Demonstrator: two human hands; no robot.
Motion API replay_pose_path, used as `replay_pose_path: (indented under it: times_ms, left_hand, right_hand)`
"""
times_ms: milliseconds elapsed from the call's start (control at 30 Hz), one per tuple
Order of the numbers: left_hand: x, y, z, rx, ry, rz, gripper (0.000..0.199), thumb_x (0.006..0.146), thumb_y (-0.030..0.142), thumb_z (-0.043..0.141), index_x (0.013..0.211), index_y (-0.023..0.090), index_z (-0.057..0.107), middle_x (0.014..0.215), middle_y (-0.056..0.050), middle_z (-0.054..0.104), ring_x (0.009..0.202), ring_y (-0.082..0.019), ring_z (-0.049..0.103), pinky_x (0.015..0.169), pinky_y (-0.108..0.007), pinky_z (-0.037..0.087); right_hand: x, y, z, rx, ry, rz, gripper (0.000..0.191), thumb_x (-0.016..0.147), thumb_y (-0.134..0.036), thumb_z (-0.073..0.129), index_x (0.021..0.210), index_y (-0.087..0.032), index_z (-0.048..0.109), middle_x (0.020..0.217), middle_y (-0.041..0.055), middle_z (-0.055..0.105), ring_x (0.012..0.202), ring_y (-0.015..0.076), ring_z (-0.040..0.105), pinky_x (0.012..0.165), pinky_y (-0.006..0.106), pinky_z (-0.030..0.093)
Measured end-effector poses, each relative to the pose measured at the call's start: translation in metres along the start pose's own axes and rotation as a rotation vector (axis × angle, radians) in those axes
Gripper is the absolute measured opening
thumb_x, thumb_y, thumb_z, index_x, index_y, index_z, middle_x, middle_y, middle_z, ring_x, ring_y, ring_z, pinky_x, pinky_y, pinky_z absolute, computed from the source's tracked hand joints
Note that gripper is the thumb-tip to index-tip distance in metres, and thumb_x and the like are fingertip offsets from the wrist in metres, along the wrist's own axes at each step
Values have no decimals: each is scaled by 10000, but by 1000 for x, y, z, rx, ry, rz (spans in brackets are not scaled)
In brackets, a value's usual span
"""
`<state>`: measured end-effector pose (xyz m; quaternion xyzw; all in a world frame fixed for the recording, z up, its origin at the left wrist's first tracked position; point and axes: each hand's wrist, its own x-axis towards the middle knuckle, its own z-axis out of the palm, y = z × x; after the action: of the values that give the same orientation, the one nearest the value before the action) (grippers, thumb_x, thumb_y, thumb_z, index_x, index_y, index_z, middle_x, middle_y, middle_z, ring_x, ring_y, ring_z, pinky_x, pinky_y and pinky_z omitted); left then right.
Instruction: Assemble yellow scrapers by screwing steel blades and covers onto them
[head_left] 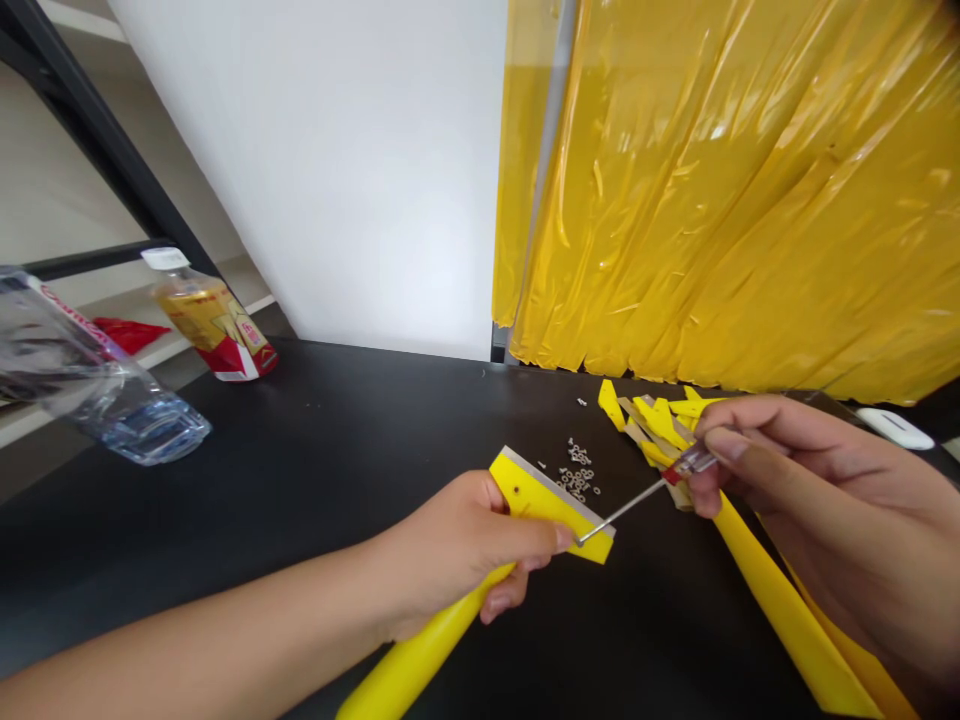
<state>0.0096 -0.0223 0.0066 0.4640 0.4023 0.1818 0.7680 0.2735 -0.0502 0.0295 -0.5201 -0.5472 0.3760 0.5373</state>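
1. black worktop (315, 520) runs across the view, backed by a white panel (360, 170) and, to its right, wrinkled yellow film (735, 200).
2. left hand (465, 545) is wrapped round a yellow scraper (540, 507) just where handle meets head; the thumb lies on the head's face, and the handle slants down toward the lower edge of the view.
3. right hand (742, 460) pinches the clear-and-red handle of a screwdriver (634, 505), its shaft slanting down to the scraper head, the tip right beside the left thumb.
4. a dark hole shows near the head's other end, and a pale strip lines its far edge.
5. just beyond the head lie small nuts and screws (576, 485) in a loose heap.
6. near the right hand is a pile of yellow pieces and grey strips (660, 420); more yellow handles (772, 600) extend beside the right forearm.
7. farther right sits a white case (896, 428).
8. well to the left stand a clear bottle (150, 415) and a white-capped bottle (217, 320) with a red and gold label.
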Motion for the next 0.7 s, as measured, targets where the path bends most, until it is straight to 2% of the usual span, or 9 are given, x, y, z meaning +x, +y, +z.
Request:
replay_pose_path:
  times_ms: [167, 300, 500, 700]
  left_hand:
    - [0, -1, -3, -43, -8, 9, 248, 876, 302, 732, 716, 171, 595, 561, 59, 469, 402, -57, 418, 415, -190, 347]
    - [-1, 1, -2, -92, -45, 55, 206, 919, 299, 644, 768, 165, 604, 672, 36, 517, 404, -51, 433, 411, -197, 339]
    - [0, -1, -2, -106, -51, 56, 230, 931, 298, 617, 746, 166, 583, 662, 38, 503, 399, -50, 423, 412, -197, 342]
    - [1, -1, -2, -112, -65, 48, 225, 939, 292, 600, 753, 167, 578, 675, 35, 504, 407, -52, 431, 416, -200, 341]
  right_hand:
    - [0, 1, -1, -4, 36, -20, 233, 842, -450, 809, 949, -254, 741, 821, 42, 720, 715, 182, 683, 669, 244, 594]
    - [-1, 1, 0, 2, 28, -15, 216, 852, -449, 800, 925, -256, 738, 842, 41, 725, 705, 182, 685, 657, 255, 594]
    - [-3, 5, -2, -38, 25, -59, 191, 889, -434, 769, 962, -263, 730, 821, 31, 715, 757, 194, 697, 726, 270, 585]
    - [-2, 4, 0, -46, 19, -45, 214, 884, -447, 772, 987, -263, 730, 853, 40, 727, 773, 213, 707, 721, 296, 587]
